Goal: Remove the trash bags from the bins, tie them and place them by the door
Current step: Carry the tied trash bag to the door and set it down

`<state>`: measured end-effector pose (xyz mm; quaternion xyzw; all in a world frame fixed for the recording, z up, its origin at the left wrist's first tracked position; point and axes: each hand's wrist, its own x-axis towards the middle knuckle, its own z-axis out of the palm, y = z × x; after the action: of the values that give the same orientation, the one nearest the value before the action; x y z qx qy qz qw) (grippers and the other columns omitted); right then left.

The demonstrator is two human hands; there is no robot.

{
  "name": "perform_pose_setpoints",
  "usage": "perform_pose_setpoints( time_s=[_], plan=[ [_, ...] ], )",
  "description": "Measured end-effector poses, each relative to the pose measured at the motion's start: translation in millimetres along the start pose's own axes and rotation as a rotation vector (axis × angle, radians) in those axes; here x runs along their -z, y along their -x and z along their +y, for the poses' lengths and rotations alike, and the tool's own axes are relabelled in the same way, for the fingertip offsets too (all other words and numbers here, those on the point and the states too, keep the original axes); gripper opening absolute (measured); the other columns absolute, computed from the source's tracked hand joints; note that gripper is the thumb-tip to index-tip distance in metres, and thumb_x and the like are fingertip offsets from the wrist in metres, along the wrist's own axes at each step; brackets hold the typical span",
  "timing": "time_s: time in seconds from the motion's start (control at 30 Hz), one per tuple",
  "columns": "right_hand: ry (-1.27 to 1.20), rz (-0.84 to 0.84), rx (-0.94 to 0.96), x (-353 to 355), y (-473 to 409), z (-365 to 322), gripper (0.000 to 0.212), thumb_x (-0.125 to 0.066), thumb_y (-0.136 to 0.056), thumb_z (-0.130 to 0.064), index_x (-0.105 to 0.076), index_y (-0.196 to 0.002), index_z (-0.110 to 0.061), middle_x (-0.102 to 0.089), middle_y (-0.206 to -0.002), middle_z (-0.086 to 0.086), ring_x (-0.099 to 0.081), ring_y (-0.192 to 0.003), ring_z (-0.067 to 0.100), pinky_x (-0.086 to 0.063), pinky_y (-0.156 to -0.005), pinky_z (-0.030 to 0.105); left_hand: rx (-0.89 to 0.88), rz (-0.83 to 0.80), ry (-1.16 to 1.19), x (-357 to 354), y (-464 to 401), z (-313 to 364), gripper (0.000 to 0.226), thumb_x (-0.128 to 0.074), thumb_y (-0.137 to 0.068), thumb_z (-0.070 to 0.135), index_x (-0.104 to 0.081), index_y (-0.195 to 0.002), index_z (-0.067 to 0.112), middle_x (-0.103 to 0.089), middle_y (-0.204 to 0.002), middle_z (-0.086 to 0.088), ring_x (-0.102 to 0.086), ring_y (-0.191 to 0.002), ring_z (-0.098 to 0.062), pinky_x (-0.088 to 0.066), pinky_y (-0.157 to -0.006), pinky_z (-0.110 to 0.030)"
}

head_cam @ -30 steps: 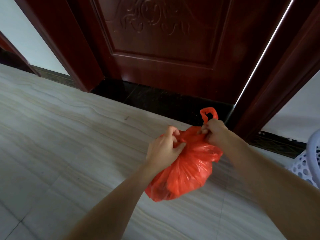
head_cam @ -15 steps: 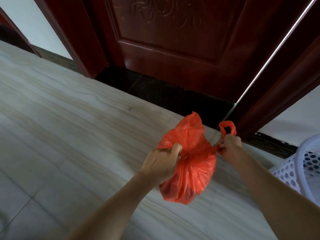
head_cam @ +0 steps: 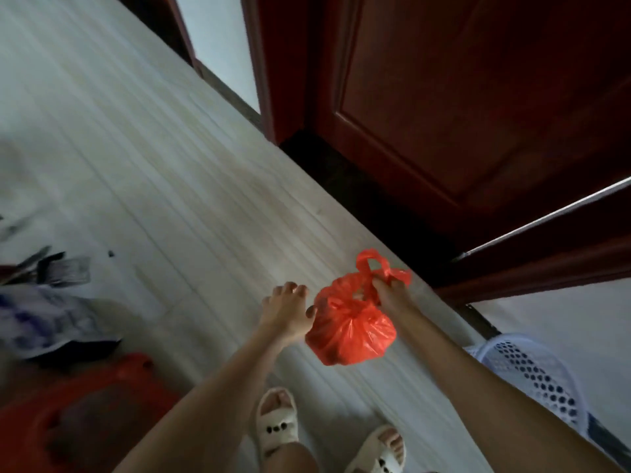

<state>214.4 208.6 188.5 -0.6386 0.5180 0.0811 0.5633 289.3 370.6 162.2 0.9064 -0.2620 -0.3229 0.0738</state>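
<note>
A small red trash bag (head_cam: 351, 336), knotted at the top, hangs just above the pale floor near the dark red door (head_cam: 478, 97). My right hand (head_cam: 389, 290) grips its knotted handles from above. My left hand (head_cam: 286, 310) is beside the bag's left side with fingers spread, its thumb tip touching the plastic and nothing held.
A white perforated basket (head_cam: 532, 370) stands at the right by the wall. A red plastic object (head_cam: 85, 404) lies at the lower left, with a blurred cloth and dark items (head_cam: 51, 302) above it. My feet in white slippers (head_cam: 276, 425) are below the bag. The black threshold (head_cam: 375, 199) runs along the door.
My left hand has let go of the bag and opened. The right hand alone now holds the tied bag. The view has tilted down and swung, showing my feet.
</note>
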Motion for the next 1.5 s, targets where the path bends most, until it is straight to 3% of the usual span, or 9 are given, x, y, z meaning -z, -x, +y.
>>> perform_pose_setpoints(
  time_s=[0.1,0.2,0.27,0.47,0.67,0.73,1.0,1.2,1.5],
  plan=[
    [0.328,-0.052,0.165,-12,72,-82,0.03,-0.037,-0.097,-0.017,-0.062,-0.104,-0.001,-0.061,-0.089,0.014,-0.058,-0.077,0.023,-0.041,-0.055,0.021,0.039,0.129,-0.003,90,59,-15,0.052,-0.043,-0.091,0.042,-0.035,-0.139,0.022,-0.034,-0.147,-0.004,-0.026,-0.138,-0.025,-0.026,-0.11,-0.043],
    [0.354,-0.128,0.333,-22,131,-159,0.035,-0.037,-0.094,-0.005,-0.06,-0.119,-0.004,-0.065,-0.118,0.011,-0.058,-0.112,0.015,-0.041,-0.097,0.02,0.093,0.201,0.032,169,110,-33,0.059,-0.039,-0.093,0.046,-0.02,-0.146,0.026,-0.02,-0.156,-0.004,-0.011,-0.145,-0.026,-0.013,-0.117,-0.048],
    [0.45,-0.113,0.361,-31,164,-204,0.035,-0.039,-0.091,-0.008,-0.058,-0.121,-0.003,-0.059,-0.127,0.017,-0.055,-0.12,0.023,-0.039,-0.106,0.031,0.118,0.249,0.069,220,143,-51,0.062,-0.036,-0.094,0.048,-0.014,-0.147,0.027,-0.013,-0.158,-0.004,-0.006,-0.146,-0.028,-0.008,-0.118,-0.051],
    [0.76,-0.06,0.388,-57,219,-312,0.03,-0.047,-0.09,-0.022,-0.061,-0.11,-0.004,-0.064,-0.116,0.021,-0.058,-0.111,0.036,-0.046,-0.09,0.036,0.292,0.344,0.209,314,194,-102,0.064,-0.039,-0.093,0.047,-0.013,-0.148,0.025,-0.014,-0.158,-0.006,-0.008,-0.146,-0.028,-0.012,-0.117,-0.052],
    [0.693,-0.337,0.378,-128,209,-401,0.022,-0.057,-0.067,-0.03,-0.063,-0.075,-0.011,-0.064,-0.082,0.017,-0.06,-0.08,0.028,-0.05,-0.075,0.043,0.402,0.451,0.318,380,168,-154,0.061,-0.043,-0.091,0.044,-0.025,-0.145,0.02,-0.029,-0.151,-0.007,-0.024,-0.14,-0.026,-0.022,-0.112,-0.044],
    [0.649,-0.421,0.379,-162,185,-431,0.04,-0.055,-0.056,-0.035,-0.068,-0.077,-0.004,-0.066,-0.077,0.018,-0.061,-0.073,0.028,-0.049,-0.071,0.043,0.425,0.487,0.329,409,147,-174,0.06,-0.044,-0.091,0.043,-0.029,-0.143,0.018,-0.033,-0.149,-0.008,-0.028,-0.138,-0.026,-0.025,-0.111,-0.045],
    [0.769,-0.682,0.499,-309,150,-597,0.023,-0.042,-0.086,-0.002,-0.062,-0.097,0.004,-0.057,-0.071,0.009,-0.055,-0.064,0.019,-0.047,-0.066,0.032,0.632,0.551,0.366,528,68,-275,0.063,-0.043,-0.092,0.041,-0.02,-0.146,0.02,-0.022,-0.154,-0.009,-0.017,-0.143,-0.028,-0.02,-0.114,-0.053],
    [0.892,-0.775,0.678,-445,134,-703,0.011,-0.051,-0.084,-0.009,-0.054,-0.074,-0.012,-0.059,-0.069,0.006,-0.054,-0.056,0.016,-0.041,-0.05,0.02,0.817,0.599,0.377,593,42,-376,0.063,-0.04,-0.093,0.043,-0.017,-0.147,0.023,-0.019,-0.156,-0.007,-0.012,-0.144,-0.028,-0.014,-0.116,-0.05],
    [0.962,-0.585,0.991,-691,99,-846,0.023,-0.047,-0.086,-0.034,-0.059,-0.087,-0.015,-0.069,-0.096,0.01,-0.061,-0.094,0.032,-0.048,-0.08,0.038,0.985,0.656,0.472,702,-22,-591,0.061,-0.04,-0.094,0.04,-0.017,-0.147,0.021,-0.018,-0.155,-0.007,-0.012,-0.144,-0.027,-0.013,-0.115,-0.052]
  ],
)
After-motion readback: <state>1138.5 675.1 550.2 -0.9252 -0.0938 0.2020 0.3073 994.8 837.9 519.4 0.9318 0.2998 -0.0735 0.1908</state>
